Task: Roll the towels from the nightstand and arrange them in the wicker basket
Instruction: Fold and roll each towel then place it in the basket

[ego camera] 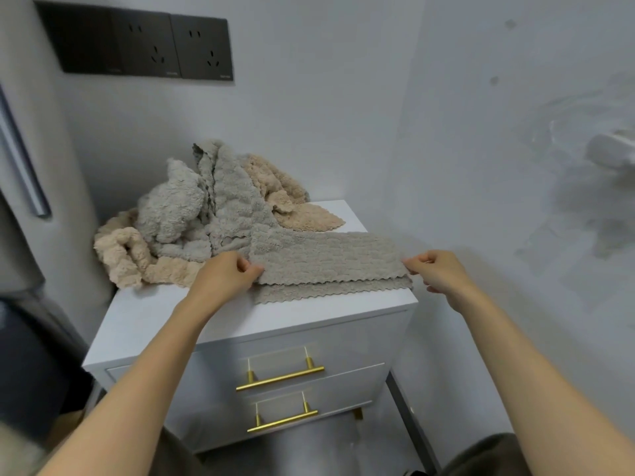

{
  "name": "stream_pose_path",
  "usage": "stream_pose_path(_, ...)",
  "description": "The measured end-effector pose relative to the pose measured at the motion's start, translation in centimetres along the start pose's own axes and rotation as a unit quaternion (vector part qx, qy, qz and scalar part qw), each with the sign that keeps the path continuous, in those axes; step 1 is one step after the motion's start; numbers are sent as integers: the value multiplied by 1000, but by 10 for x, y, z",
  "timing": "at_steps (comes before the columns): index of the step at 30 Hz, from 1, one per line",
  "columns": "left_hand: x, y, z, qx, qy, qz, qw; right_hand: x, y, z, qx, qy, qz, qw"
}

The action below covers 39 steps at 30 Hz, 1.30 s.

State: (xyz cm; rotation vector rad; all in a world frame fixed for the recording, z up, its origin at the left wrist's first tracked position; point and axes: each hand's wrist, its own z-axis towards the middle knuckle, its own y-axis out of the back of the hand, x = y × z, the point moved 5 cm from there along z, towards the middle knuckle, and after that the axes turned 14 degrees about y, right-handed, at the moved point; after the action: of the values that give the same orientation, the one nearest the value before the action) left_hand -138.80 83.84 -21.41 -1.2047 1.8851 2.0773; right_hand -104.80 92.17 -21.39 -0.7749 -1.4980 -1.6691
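Folded grey-beige waffle-textured towel with scalloped edges (326, 266) lies flat on front of white smooth-topped nightstand (192, 314). Left hand (226, 276) pinches its left corner; right hand (436, 269) pinches its right corner. Behind: crumpled heap of fluffy grey and beige towels (192, 214). 2 brass bar handles (280, 377) on drawers.
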Motion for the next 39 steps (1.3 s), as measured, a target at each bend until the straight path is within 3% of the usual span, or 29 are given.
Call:
stream_pose_path(6, -10, 7, -10, 84, 49, -220, 971, 10, 12, 1, -70, 16, 93, 993)
stream_pose_path(11, -11, 5, -19, 186, 75, -336, 920, 4, 11, -2, -53, -15, 155, 986)
stream_pose_path(16, -6, 0, -23, 188, 71, -261, 944, -3, 12, -6, -33, -27, 97, 994)
stream_pose_path(19, -2, -2, -21, 148, 65, -203, 966, -8, 13, -7, -23, -35, 42, 998)
stream_pose_path(22, 2, -1, -19, 94, 29, -78, 992, -11, 10, -10, -3, -48, -15, 999)
stream_pose_path(29, 0, -3, -15, 52, -5, 74, 996, -11, 3, -13, 48, -70, -88, 992)
stream_pose_path(33, -15, 2, -15, -69, -80, 37, 994, -14, -5, -13, 63, -129, -8, 990)
stream_pose_path(36, -34, -6, -9, -85, -158, 26, 983, -15, -13, -13, 83, -167, 35, 982)
stream_pose_path(39, -41, -20, 4, -85, -163, 79, 980, -16, -21, -11, 88, -184, 58, 977)
